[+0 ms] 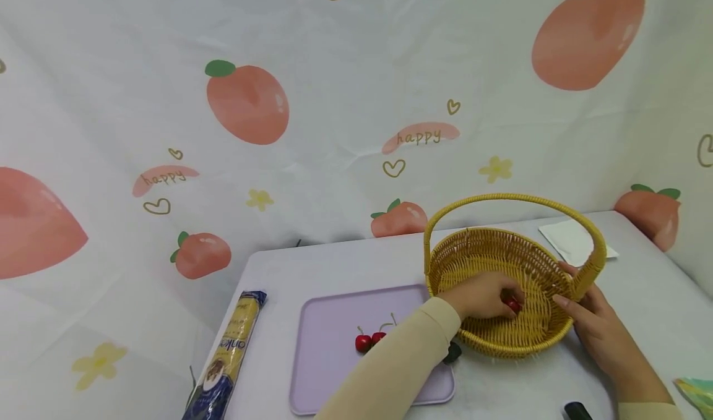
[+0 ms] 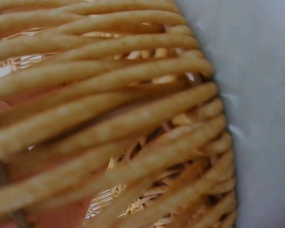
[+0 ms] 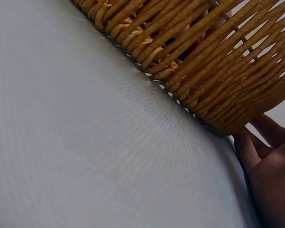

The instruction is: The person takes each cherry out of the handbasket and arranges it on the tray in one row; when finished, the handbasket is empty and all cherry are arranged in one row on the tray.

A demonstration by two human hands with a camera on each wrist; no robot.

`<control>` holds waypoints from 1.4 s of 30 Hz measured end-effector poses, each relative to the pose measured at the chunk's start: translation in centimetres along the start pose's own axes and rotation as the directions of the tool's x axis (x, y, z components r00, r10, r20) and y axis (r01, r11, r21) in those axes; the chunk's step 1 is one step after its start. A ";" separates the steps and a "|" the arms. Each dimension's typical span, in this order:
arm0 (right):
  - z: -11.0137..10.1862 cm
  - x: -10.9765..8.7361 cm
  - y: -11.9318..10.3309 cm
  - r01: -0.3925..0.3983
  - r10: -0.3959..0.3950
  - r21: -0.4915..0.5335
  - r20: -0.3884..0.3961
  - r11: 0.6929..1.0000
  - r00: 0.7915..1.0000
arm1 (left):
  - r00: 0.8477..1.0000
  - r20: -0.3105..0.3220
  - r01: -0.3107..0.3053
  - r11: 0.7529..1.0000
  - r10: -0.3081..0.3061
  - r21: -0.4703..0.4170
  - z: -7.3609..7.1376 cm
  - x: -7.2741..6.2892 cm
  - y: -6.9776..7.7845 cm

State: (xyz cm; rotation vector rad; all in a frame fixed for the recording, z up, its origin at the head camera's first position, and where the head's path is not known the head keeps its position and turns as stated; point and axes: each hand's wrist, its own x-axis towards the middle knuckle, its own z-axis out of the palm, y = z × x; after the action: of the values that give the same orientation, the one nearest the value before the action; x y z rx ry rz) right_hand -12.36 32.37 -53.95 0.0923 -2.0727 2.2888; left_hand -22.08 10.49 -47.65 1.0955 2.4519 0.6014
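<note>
Inside the yellow woven basket (image 1: 484, 342) my left hand (image 1: 484, 293) reaches down, its curled fingers holding a dark red cherry (image 1: 512, 304) low over the woven floor. My right hand (image 1: 596, 318) grips the basket's right side near the foot of the handle, thumb over the rim. In the right wrist view, fingers of the right hand (image 3: 273, 161) touch the woven wall (image 3: 204, 71). Close basket weave (image 2: 109, 109) fills most of the left wrist view. Red cherries (image 1: 363, 343) with stems lie on the lilac tray (image 1: 323, 358), partly hidden by my left sleeve.
A long yellow and blue packet (image 1: 228, 352) lies left of the tray. Behind the basket is a flat white packet (image 1: 570, 240). A colourful packet (image 1: 699, 395) and a small black object (image 1: 577, 411) are at the near right. A fruit-printed cloth (image 1: 334, 179) hangs behind the table.
</note>
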 end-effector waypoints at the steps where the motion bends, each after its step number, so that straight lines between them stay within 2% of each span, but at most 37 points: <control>1: 0.1 0.0 0.0 0.004 -0.004 0.000 0.002 1.000 1.000 | 1.000 -0.013 0.004 1.000 -0.004 -0.017 -0.1 -0.1 0.0; 4: 0.3 0.0 0.0 0.018 -0.018 0.011 0.010 1.000 1.000 | 0.996 -0.087 -0.008 0.997 0.001 -0.075 -0.4 -0.6 -0.1; 9: 0.6 0.1 0.0 0.018 -0.018 0.020 0.013 1.000 1.000 | 0.978 -0.208 -0.058 0.980 0.018 -0.189 -1.2 -1.5 0.0; 15: 0.6 0.0 0.0 -0.001 0.001 0.010 0.006 1.000 1.000 | 0.965 -0.260 -0.109 0.934 0.018 -0.339 -2.1 -3.2 0.2; 18: 0.6 -0.1 0.0 0.000 0.000 0.014 0.001 1.000 1.000 | 0.962 -0.271 -0.142 0.893 0.023 -0.426 -2.3 -4.2 0.2; 24: 0.2 0.0 0.0 0.001 -0.001 0.000 -0.012 1.000 1.000 | 0.955 -0.291 -0.224 0.778 0.056 -0.587 -2.6 -6.1 0.2; 29: 0.2 0.1 -0.1 0.017 -0.017 0.012 -0.002 1.000 1.000 | 0.941 -0.326 -0.283 0.730 0.087 -0.622 -2.6 -8.2 0.1; 33: 0.3 0.1 -0.1 0.030 -0.030 0.025 0.006 0.999 1.000 | 0.932 -0.354 -0.310 0.688 0.082 -0.656 -2.6 -10.2 -0.5; 36: 0.3 0.1 -0.1 0.029 -0.029 0.022 0.002 0.999 1.000 | 0.929 -0.364 -0.309 0.675 0.064 -0.670 -2.7 -11.8 -1.1; 42: 0.1 0.0 0.0 0.010 -0.010 0.008 -0.010 1.000 1.000 | 0.926 -0.377 -0.285 0.675 0.010 -0.681 -2.7 -14.5 -2.5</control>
State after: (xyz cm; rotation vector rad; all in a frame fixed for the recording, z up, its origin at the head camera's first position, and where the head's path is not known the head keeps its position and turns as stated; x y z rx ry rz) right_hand -12.35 32.25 -53.92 0.0909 -2.0538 2.2866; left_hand -15.93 -2.76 -44.24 0.8835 2.0078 1.7775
